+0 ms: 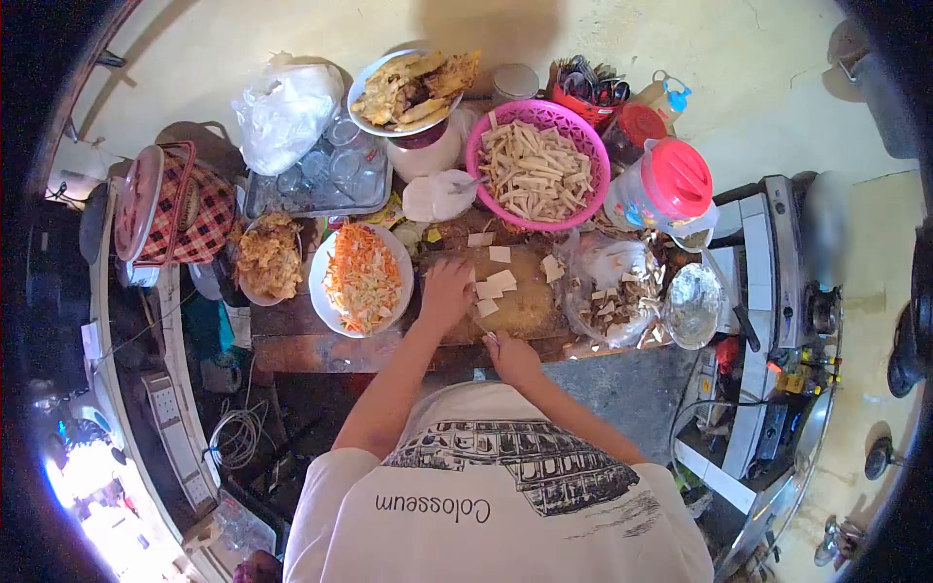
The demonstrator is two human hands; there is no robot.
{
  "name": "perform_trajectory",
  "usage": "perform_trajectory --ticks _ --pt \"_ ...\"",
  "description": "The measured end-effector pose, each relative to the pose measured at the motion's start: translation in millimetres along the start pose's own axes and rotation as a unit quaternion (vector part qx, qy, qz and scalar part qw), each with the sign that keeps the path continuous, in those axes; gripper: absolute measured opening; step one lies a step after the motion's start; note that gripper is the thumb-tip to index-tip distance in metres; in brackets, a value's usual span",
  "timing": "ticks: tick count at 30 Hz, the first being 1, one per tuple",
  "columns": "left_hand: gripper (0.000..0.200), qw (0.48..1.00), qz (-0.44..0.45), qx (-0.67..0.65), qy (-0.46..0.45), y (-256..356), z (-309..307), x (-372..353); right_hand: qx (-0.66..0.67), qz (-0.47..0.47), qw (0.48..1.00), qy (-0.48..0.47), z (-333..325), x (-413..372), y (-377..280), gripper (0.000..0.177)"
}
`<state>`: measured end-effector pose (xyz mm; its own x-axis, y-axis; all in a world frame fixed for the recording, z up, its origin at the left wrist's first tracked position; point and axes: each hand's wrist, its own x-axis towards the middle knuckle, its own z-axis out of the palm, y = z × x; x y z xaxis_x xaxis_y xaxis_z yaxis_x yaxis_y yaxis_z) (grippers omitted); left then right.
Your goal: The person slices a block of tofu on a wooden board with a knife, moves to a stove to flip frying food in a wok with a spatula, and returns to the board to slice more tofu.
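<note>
A white shirt (564, 544) lies below the grip. White pieces (501, 280) sit ahead of the right hand (516, 360), angled inward and closed round a knife (492, 337); leftward, the left hand (448, 289) is outstretched, its hold unclear, beside shredded vegetables (363, 277).

Flat, pale, squarish cut pieces (503, 280) lie scattered, some touching, on a brown wooden board (530, 313); a slim, partly hidden knife (491, 337) slants nearby.
</note>
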<state>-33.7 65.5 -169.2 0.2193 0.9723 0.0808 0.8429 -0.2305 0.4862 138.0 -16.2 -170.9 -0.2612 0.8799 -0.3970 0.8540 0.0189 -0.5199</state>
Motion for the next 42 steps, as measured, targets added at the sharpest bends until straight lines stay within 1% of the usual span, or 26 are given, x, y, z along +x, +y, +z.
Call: perform_trajectory --ticks 3,6,9,12,14,15,17,18,20,21,24,27,29,32,36,39,42 --pt "0.034 0.999 -0.033 -0.036 0.005 -4 -1 6 -0.001 0.011 1.0 -0.029 -4 0 0 0.047" --pt "0.025 0.966 -0.101 -0.233 0.054 0 -24 10 0.007 0.017 0.999 -0.031 -13 -4 -6 0.046" --pt "0.02 0.951 -0.136 -0.219 0.17 7 -44 -3 -0.005 0.006 0.999 -0.043 -19 -7 -11 0.045" --pt "0.019 0.963 -0.098 -0.147 0.203 -2 -44 -22 -0.011 0.001 0.997 -0.071 -22 -6 -14 0.045" --pt "0.02 0.979 -0.071 -0.097 0.165 -10 -36 -37 -0.012 0.017 0.997 -0.081 -26 -7 -15 0.045" --pt "0.021 0.985 -0.058 -0.072 0.145 -11 -31 -43 -0.006 0.028 0.997 -0.068 -24 -6 -12 0.045" --pt "0.024 0.988 -0.029 -0.085 0.127 -10 -19 -55 0.005 0.05 0.998 -0.042 -16 -2 -4 0.044" --pt "0.025 0.989 -0.016 -0.091 0.117 -9 -15 -58 0.013 0.046 0.998 -0.029 -13 -1 -1 0.044" --pt "0.03 0.992 -0.008 -0.107 0.061 -6 -4 -60 0.031 0.038 0.999 -0.004 -8 0 1 0.044" --pt "0.033 0.993 -0.003 -0.115 0.033 -5 -3 -61 0.039 0.039 0.998 -0.013 -8 0 1 0.044" --pt "0.04 0.994 0.011 -0.044 0.095 1 -5 -65 0.051 0.037 0.998 -0.031 -12 1 -3 0.044" --pt "0.045 0.993 -0.08 0.008 0.083 7 -14 -66 0.052 0.019 0.998 -0.034 -13 0 -5 0.044" --pt "0.042 0.993 -0.079 0.015 0.081 3 -11 -67 0.071 0.006 0.997 -0.03 -9 0 -2 0.045" --pt "0.041 0.994 -0.067 0.021 0.079 -1 -6 -67 0.076 0.043 0.995 -0.039 -22 -3 -12 0.045" --pt "0.038 0.994 -0.04 0.046 0.096 -6 -1 -67 0.056 0.045 0.997 -0.04 -22 -3 -11 0.046" --pt "0.032 0.994 -0.039 0.034 0.1 -6 -2 -66 0.038 0.04 0.997 -0.046 -27 -4 -13 0.046" --pt "0.029 0.995 -0.04 0.034 0.08 -9 -3 -66 0.026 0.034 0.998 -0.05 -27 -3 -10 0.046"
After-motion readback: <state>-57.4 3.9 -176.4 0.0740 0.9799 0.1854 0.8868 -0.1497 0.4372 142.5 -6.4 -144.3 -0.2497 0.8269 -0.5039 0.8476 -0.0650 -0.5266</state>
